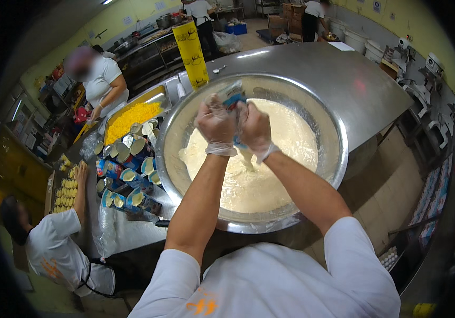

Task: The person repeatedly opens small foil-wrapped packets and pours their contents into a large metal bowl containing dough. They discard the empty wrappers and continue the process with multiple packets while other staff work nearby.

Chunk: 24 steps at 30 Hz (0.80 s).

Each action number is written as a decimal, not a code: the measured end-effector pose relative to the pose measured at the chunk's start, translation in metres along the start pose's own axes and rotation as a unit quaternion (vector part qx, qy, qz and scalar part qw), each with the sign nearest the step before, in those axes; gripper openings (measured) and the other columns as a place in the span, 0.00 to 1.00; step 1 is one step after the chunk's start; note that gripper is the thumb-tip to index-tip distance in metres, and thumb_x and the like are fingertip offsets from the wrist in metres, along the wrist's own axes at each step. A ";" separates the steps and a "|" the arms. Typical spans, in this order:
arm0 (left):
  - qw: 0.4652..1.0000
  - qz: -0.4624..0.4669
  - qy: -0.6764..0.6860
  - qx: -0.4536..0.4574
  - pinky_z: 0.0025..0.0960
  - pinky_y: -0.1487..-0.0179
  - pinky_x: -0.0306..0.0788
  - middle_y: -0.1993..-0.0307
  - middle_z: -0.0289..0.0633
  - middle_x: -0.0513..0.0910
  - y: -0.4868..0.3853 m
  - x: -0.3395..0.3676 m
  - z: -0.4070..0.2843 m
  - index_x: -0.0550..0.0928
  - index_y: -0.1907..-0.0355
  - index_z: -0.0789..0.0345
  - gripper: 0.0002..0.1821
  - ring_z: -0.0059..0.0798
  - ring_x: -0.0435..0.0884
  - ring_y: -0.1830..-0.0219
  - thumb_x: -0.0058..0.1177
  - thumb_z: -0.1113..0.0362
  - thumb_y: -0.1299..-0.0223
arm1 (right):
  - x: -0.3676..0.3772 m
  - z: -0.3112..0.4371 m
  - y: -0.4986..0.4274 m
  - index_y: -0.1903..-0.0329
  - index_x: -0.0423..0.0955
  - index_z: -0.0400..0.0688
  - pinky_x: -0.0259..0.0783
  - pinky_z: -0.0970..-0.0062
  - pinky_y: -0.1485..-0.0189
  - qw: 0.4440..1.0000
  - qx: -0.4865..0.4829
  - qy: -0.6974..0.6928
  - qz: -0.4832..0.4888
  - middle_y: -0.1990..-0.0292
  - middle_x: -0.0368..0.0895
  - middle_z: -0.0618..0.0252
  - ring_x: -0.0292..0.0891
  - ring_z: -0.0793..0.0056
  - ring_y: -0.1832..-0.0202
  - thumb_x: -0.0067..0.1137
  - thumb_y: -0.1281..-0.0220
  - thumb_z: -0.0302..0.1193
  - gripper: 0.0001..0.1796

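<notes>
In front of me a large stainless steel bowl (340, 159) holds a thick, cream-coloured mixture (267, 190). Above it my left hand (215, 123) and my right hand (257, 125), both in clear plastic gloves, grip a blue package (235, 99) between them. Motion blur and my fingers hide much of the package. A pale stream (247, 159) falls from below my hands into the mixture. Left of the bowl stand several opened blue packages (130, 175) with cream residue inside, and opened cans (122, 152) with raised lids.
A tray of yellow shreds (132, 119) lies beyond the cans. Behind the bowl stands a yellow printed roll (191, 51), near a small spoon (219, 69) on the steel table (330, 67). Two co-workers (106, 81) (58, 246) are at the left, one reaching over small yellow pieces (66, 192).
</notes>
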<state>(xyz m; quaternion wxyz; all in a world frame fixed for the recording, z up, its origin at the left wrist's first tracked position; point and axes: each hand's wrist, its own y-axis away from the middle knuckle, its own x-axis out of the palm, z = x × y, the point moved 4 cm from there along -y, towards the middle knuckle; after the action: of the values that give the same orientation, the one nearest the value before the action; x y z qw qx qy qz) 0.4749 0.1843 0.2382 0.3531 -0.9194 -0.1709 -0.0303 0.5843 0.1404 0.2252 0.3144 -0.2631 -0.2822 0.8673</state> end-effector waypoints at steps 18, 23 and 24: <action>0.997 0.079 0.005 -0.026 0.36 0.68 0.73 0.78 0.44 0.83 0.010 0.020 0.018 0.85 0.66 0.68 0.26 0.30 0.81 0.75 0.51 0.45 0.26 | 0.009 -0.011 -0.018 0.53 0.80 0.37 0.75 0.70 0.53 0.940 0.127 -0.314 0.049 0.62 0.87 0.56 0.82 0.68 0.61 0.34 0.22 0.61 0.39; 0.986 0.093 0.072 -0.116 0.32 0.70 0.70 0.79 0.37 0.82 -0.002 0.026 0.019 0.85 0.70 0.69 0.26 0.21 0.76 0.76 0.55 0.45 0.28 | 0.002 -0.019 -0.015 0.53 0.81 0.38 0.73 0.71 0.49 0.911 0.141 -0.326 0.209 0.59 0.85 0.59 0.77 0.71 0.57 0.32 0.22 0.62 0.40; 0.986 0.080 0.077 -0.127 0.29 0.70 0.69 0.78 0.34 0.81 -0.003 0.026 0.017 0.85 0.71 0.68 0.25 0.18 0.74 0.75 0.56 0.46 0.28 | 0.004 -0.024 -0.013 0.54 0.81 0.37 0.73 0.69 0.48 0.902 0.203 -0.302 0.234 0.59 0.85 0.54 0.79 0.66 0.55 0.34 0.22 0.61 0.39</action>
<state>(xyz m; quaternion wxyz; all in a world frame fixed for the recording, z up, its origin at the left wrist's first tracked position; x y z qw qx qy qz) 0.4970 0.2057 0.2318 0.2470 -0.9623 -0.0642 -0.0939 0.6017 0.1591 0.2159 0.0488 0.0226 -0.1118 0.9923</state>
